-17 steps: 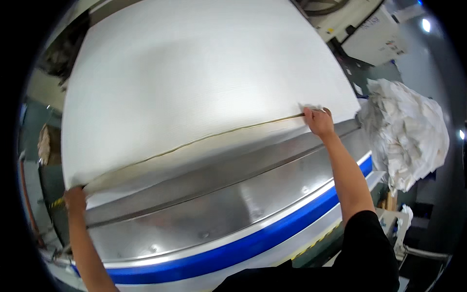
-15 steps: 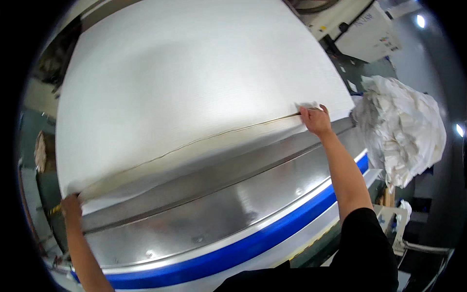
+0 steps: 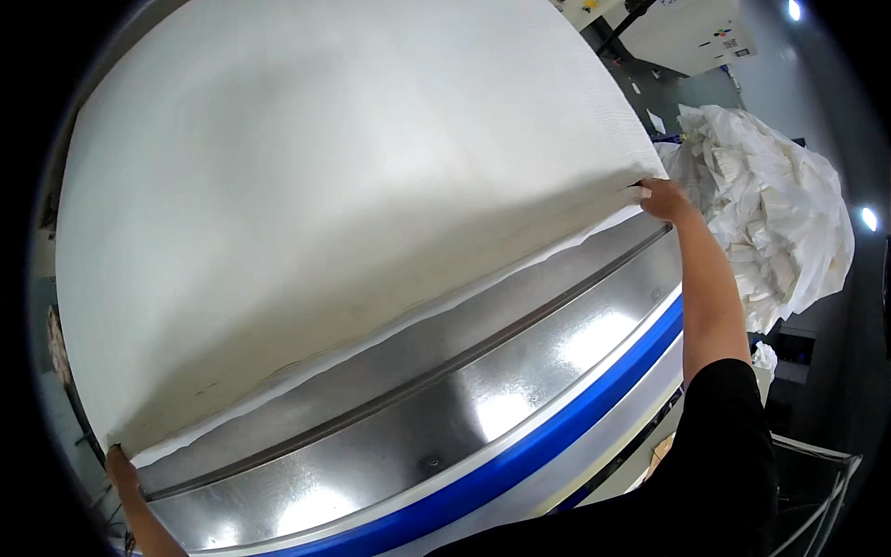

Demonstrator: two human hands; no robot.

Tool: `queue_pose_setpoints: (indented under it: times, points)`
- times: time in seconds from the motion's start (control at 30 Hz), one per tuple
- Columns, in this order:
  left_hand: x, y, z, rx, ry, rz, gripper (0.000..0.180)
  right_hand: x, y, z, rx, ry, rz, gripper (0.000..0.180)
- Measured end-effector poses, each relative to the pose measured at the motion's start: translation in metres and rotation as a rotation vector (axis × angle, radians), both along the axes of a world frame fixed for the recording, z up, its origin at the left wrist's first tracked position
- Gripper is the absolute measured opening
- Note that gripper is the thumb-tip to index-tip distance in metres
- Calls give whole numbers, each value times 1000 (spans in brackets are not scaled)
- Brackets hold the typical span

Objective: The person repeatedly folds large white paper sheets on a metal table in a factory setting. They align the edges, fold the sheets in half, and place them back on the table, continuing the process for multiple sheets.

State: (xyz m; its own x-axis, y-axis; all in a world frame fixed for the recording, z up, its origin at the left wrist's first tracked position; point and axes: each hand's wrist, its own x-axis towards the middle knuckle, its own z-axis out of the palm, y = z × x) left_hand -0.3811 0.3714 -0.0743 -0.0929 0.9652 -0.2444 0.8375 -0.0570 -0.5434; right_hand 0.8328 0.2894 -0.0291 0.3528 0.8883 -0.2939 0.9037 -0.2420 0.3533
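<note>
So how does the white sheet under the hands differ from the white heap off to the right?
The sheet lies spread flat and smooth, held at its near corners by the left hand and right hand. The heap is crumpled, piled up and untouched. The sheet covers far more of the view. Both are white fabric.

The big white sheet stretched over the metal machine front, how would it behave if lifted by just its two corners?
The large white fabric sheet would probably sag and fold, since its near edge already curves between the left hand and right hand. It likely slides easily over the shiny steel ledge. Spanning that wide, it may feel weighty.
</note>
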Motion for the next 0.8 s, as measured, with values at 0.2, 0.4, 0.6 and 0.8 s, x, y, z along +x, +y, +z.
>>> queue_pose_setpoints:
  times: [0.2, 0.4, 0.6, 0.8]
  points:
    - [89, 13, -14, -217, 173, 95, 24, 30, -25, 10, -223, -489, 74, 22]
    - [181, 15, 81, -272, 276, 231, 30, 13, -29, 95, 16, -209, -115, 33]
    - [60, -28, 171, -90, 120, 33, 28, 43, -60, 137, 94, -59, 41, 30]
    - [35, -138, 174, -315, 108, -103, 22, 66, -167, 137, -71, -98, 266, 34]
